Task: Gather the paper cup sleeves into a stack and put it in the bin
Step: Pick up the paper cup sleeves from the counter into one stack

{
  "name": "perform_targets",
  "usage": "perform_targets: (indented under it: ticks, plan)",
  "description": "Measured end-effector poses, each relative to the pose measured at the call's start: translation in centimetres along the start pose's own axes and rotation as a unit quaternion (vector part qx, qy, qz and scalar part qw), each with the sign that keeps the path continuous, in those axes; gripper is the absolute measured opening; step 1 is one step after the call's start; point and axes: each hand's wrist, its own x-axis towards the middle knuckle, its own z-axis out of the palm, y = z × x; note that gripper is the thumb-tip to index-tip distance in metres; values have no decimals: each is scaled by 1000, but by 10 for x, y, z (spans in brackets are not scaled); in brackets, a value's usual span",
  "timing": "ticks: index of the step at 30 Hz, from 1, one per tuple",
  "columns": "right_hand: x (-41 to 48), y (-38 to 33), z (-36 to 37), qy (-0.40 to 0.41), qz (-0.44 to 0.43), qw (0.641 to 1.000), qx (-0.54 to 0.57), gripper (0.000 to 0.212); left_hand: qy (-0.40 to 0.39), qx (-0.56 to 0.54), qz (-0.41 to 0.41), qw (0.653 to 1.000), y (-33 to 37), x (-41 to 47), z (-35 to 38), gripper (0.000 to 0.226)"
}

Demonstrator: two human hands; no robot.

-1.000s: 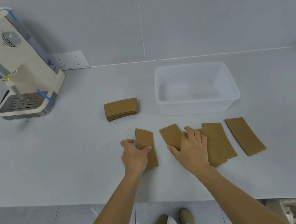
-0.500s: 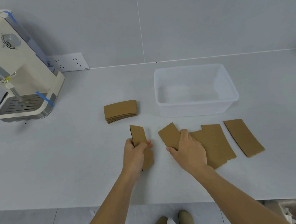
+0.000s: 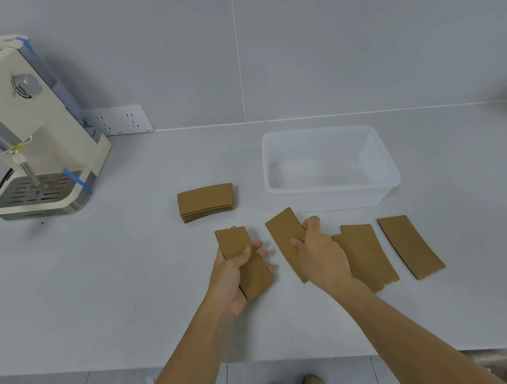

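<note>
Sleeves of flat brown corrugated card, curved-edged strips, are lying at frame centre on the matte grey counter (image 3: 102, 277). Left hand (image 3: 232, 271) is gripping one sleeve (image 3: 245, 258), thumb across its face, fingers curling behind it. Right hand (image 3: 319, 253) is pinching a second sleeve (image 3: 285, 234) at its right edge. Overlapped sleeves (image 3: 364, 250) and a single sleeve (image 3: 409, 245) are lying to the right. A neat stack (image 3: 206, 201) is sitting left of the translucent plastic bin (image 3: 385, 164).
</note>
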Motion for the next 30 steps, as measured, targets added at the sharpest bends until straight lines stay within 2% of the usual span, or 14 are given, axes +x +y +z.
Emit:
perform_targets:
  ticks: [3, 7, 13, 16, 24, 30]
  plan:
    - [-1, -12, -14, -1, 0, 997, 72, 16, -4, -12, -6, 1000, 2, 0, 1, 40]
    - [-5, -27, -23, -18, -5, 985, 170, 18, -32, -11, -34, 999, 4, -1, 4, 73]
    - [-16, -42, -20, -38, -6, 974, 224, 22, -139, -31, -26, 990, 0, -5, 16, 66]
    - [-19, -43, -13, -42, 1, 970, 240, 20, -158, -57, -47, 985, -5, -9, 22, 61]
    - [-26, -33, 1, -21, -29, 988, 151, 20, -109, -85, -88, 986, -20, -2, 21, 42]
    - [-24, -19, 7, 48, -88, 995, 23, 27, -96, -101, -82, 987, -23, 0, 22, 37]
